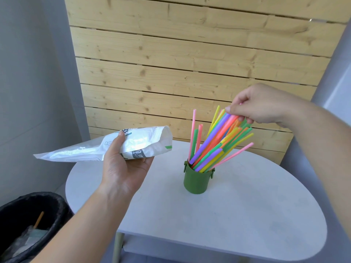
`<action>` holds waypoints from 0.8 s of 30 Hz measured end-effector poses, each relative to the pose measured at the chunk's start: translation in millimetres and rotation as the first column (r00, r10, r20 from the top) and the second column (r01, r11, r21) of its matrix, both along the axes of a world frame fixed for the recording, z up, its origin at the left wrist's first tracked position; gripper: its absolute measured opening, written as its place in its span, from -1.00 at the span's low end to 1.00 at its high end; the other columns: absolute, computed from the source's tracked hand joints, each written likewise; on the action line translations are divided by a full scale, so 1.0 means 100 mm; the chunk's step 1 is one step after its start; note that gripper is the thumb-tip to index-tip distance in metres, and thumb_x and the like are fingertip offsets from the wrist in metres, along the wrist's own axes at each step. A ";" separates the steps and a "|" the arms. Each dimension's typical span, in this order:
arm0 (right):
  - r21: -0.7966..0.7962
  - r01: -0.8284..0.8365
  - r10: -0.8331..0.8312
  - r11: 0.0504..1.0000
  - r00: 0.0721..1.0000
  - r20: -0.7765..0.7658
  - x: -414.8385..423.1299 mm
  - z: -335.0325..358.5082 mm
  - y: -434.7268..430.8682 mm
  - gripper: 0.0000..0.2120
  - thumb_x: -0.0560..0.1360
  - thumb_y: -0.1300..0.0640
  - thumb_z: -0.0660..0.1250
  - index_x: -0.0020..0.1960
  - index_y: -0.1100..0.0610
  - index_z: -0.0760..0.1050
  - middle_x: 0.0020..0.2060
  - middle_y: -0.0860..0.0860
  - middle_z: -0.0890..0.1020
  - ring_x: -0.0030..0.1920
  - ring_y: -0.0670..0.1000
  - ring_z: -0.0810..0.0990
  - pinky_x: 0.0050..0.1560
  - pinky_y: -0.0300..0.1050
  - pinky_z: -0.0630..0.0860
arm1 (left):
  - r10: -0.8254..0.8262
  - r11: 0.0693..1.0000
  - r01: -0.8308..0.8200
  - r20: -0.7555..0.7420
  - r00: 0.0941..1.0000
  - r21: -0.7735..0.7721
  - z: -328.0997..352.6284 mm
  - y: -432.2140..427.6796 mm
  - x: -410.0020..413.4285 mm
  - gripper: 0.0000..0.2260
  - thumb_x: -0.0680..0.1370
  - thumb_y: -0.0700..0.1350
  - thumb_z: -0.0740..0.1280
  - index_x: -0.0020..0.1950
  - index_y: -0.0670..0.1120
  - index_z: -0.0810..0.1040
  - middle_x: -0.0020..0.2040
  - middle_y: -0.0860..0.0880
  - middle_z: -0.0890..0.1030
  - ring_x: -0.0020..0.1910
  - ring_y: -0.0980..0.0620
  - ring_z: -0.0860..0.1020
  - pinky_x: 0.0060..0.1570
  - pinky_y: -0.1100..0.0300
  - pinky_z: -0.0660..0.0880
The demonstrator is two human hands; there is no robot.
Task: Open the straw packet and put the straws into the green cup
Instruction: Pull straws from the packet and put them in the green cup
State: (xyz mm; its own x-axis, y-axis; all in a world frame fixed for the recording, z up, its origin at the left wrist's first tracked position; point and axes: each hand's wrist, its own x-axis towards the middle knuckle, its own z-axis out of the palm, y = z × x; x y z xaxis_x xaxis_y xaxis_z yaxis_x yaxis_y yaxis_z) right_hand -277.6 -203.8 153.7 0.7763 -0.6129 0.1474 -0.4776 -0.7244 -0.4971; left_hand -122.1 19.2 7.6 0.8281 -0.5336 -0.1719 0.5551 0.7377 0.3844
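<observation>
The left hand (pixel 123 168) grips the crumpled white packet (pixel 106 147), open mouth toward the cup, above the white bench (pixel 247 215). Farther back, bright mixed-colour straws (pixel 214 147) lean fanned in the green cup (pixel 197 180) on the bench. The right hand (pixel 266 105) pinches their upper ends.

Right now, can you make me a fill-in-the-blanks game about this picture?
1. The straws stand in a ____ cup.
2. The left hand holds the ____.
3. The right hand touches the tops of the ____.
4. The cup sits on a ____ table.

Missing words: green; packet; straws; white
</observation>
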 end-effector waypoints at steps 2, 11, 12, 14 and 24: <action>-0.018 -0.002 0.002 1.000 1.000 -0.028 0.04 -0.03 0.02 -0.77 0.54 -0.01 0.42 -0.15 0.15 0.65 -0.33 0.03 0.65 -0.41 -0.02 0.53 -0.37 -0.22 0.40 | 0.000 1.000 0.000 -0.002 1.000 -0.002 0.01 0.00 0.00 -0.77 0.62 -0.10 0.42 0.25 -0.12 0.59 0.24 -0.14 0.71 0.13 -0.17 0.74 0.13 -0.10 0.66; -0.040 -0.008 0.006 0.999 0.998 -0.068 0.14 -0.16 0.06 -0.76 0.57 -0.01 0.37 -0.15 0.15 0.61 -0.34 0.01 0.64 -0.32 0.01 0.55 -0.27 -0.14 0.43 | -0.002 1.000 0.002 0.017 1.000 0.003 0.02 0.00 -0.01 -0.84 0.62 -0.10 0.42 0.18 -0.11 0.60 0.25 -0.14 0.71 0.17 -0.17 0.72 0.18 -0.12 0.64; -0.042 -0.005 0.002 0.999 0.998 -0.066 0.14 -0.17 0.06 -0.75 0.58 -0.01 0.36 -0.15 0.15 0.61 -0.34 0.00 0.63 -0.32 0.00 0.54 -0.27 -0.14 0.42 | -0.003 1.000 0.003 0.018 1.000 0.003 0.02 0.00 -0.01 -0.84 0.62 -0.10 0.42 0.17 -0.11 0.60 0.25 -0.14 0.71 0.17 -0.17 0.72 0.20 -0.13 0.63; -0.043 -0.004 0.001 0.999 0.998 -0.067 0.13 -0.17 0.06 -0.74 0.58 -0.01 0.35 -0.15 0.15 0.61 -0.33 0.01 0.63 -0.30 0.00 0.54 -0.26 -0.13 0.43 | -0.004 1.000 0.004 0.022 1.000 0.003 0.02 0.00 -0.01 -0.84 0.63 -0.10 0.42 0.17 -0.11 0.60 0.26 -0.14 0.71 0.18 -0.17 0.72 0.23 -0.13 0.62; -0.138 -0.013 -0.009 0.990 0.988 -0.157 0.14 -0.25 0.04 -0.70 0.57 -0.09 0.33 -0.21 0.08 0.64 -0.14 0.12 0.69 -0.22 0.07 0.55 -0.19 -0.07 0.45 | -0.003 1.000 0.003 0.020 1.000 0.021 0.03 0.00 -0.04 -0.86 0.63 -0.09 0.41 0.14 -0.11 0.61 0.16 -0.09 0.74 0.15 -0.13 0.73 0.12 -0.07 0.66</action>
State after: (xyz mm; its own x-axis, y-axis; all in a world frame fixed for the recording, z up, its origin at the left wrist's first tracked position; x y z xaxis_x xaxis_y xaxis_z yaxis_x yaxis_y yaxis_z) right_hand -263.4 -199.8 128.5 0.7974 -0.5940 0.1066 -0.5407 -0.7816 -0.3110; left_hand -125.9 19.1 11.1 0.8299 -0.5325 -0.1663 0.5493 0.7278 0.4106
